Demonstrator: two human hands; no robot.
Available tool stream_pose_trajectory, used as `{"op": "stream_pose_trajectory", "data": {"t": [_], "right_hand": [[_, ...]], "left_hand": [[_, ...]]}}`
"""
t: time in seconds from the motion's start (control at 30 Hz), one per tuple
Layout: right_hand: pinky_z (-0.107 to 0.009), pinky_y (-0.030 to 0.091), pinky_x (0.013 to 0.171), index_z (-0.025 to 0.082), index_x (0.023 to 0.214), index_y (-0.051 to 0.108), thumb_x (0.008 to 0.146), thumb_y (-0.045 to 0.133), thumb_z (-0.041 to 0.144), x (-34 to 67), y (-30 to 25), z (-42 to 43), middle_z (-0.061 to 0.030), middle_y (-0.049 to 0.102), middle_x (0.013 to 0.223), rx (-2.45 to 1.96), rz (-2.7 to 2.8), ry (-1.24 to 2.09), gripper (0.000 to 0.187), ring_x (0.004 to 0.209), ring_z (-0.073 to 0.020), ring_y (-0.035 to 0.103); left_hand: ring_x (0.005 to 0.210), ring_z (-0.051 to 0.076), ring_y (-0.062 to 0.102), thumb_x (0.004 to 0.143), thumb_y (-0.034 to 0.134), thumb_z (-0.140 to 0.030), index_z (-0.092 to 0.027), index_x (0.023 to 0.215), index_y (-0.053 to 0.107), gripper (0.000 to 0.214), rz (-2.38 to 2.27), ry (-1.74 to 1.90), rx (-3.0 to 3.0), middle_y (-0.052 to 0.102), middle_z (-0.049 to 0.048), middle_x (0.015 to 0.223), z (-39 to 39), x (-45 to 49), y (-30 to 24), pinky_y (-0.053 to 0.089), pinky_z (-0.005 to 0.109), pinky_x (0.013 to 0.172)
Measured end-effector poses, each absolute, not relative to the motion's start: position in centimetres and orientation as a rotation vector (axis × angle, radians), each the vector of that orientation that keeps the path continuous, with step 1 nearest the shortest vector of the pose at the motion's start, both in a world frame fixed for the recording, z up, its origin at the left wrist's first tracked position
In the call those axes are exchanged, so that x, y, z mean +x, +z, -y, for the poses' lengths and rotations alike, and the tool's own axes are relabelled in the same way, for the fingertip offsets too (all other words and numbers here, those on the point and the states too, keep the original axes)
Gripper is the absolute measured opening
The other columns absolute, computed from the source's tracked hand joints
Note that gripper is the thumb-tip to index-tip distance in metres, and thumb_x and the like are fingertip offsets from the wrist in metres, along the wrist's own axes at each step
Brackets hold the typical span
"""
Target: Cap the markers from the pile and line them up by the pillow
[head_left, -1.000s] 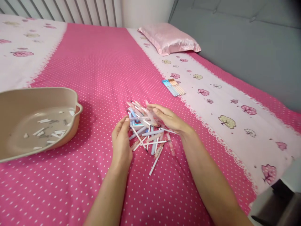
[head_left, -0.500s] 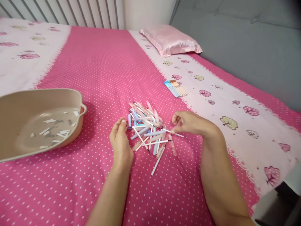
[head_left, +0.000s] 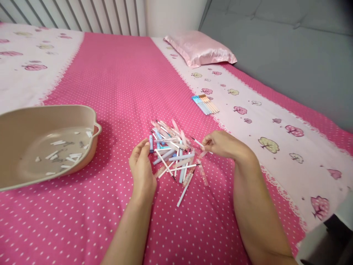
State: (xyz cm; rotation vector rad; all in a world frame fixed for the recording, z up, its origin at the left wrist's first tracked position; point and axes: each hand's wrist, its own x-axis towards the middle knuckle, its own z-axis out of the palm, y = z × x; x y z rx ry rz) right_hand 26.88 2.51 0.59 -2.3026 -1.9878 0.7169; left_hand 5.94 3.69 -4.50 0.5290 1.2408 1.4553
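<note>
A bright pink, white-dotted fabric bed cover [head_left: 116, 81] with pale tree-printed bands spreads under everything, up to a grey padded headboard [head_left: 286, 62] on the right. A wide beige plastic basin [head_left: 22, 119] sits at the left. A shiny pale-pink satin pillow [head_left: 200, 48] lies against the headboard at the far side.

Midway, between both hands, is a loose pile of pink, pale-blue and white pen parts [head_left: 180, 157], criss-crossed on the cover. The left hand [head_left: 142, 160] curves beside its left edge, fingers together and bent, gripping nothing that shows; the right hand [head_left: 222, 143] is at its right edge. Beyond it, blue and peach pens lie side by side in a neat row [head_left: 205, 105].

The right hand's grip pinches a slim white refill with a dark tip [head_left: 198, 142]; whether the small pale-pink piece just below the fingertips is also held, I cannot tell. A clean pick favours a light pinch on the shaft, away from the fine tip, lifting clear so crossed parts don't drag; the left hand serves well as a fence. Smallest are the white scraps [head_left: 73, 157] inside the basin.
</note>
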Motion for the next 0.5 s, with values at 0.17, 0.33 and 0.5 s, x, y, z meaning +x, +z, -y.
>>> {"op": "stream_pose_trajectory", "data": {"t": [0.17,0.33,0.5], "right_hand": [[-0.026,0.044,0.062,0.018,0.078,0.07,0.081,0.058,0.028,26.2,0.4,-2.8,-0.0031,0.072,0.076,-2.168,1.762,0.543,0.015,0.069,-0.0176,0.065],[-0.027,0.05,0.072,0.016,0.103,0.069,0.076,0.066,0.022,24.7,0.0,-3.1,-0.0068,0.073,0.091,-2.039,1.683,0.608,0.028,0.081,-0.0179,0.068],[-0.024,0.05,0.069,0.018,0.087,0.072,0.075,0.065,0.012,23.5,0.3,-2.7,-0.0024,0.073,0.081,-1.919,1.848,0.64,0.015,0.075,-0.0148,0.067]], "left_hand": [[0.068,0.009,0.06,0.067,0.066,-0.021,-0.015,0.087,0.064,0.022,-1.236,1.431,0.559,0.065,0.0004,0.081,-3.6,6.0,-4.5,0.05,0.02,0.067],[0.065,0.009,0.059,0.068,0.065,-0.025,-0.019,0.095,0.063,0.028,-1.272,1.333,0.556,0.063,-0.0001,0.085,-3.3,5.9,-4.2,0.052,0.023,0.062],[0.066,0.009,0.059,0.067,0.066,-0.026,-0.018,0.094,0.063,0.028,-1.249,1.369,0.574,0.062,0.0008,0.085,-3.4,6.0,-4.6,0.052,0.023,0.062]]}}
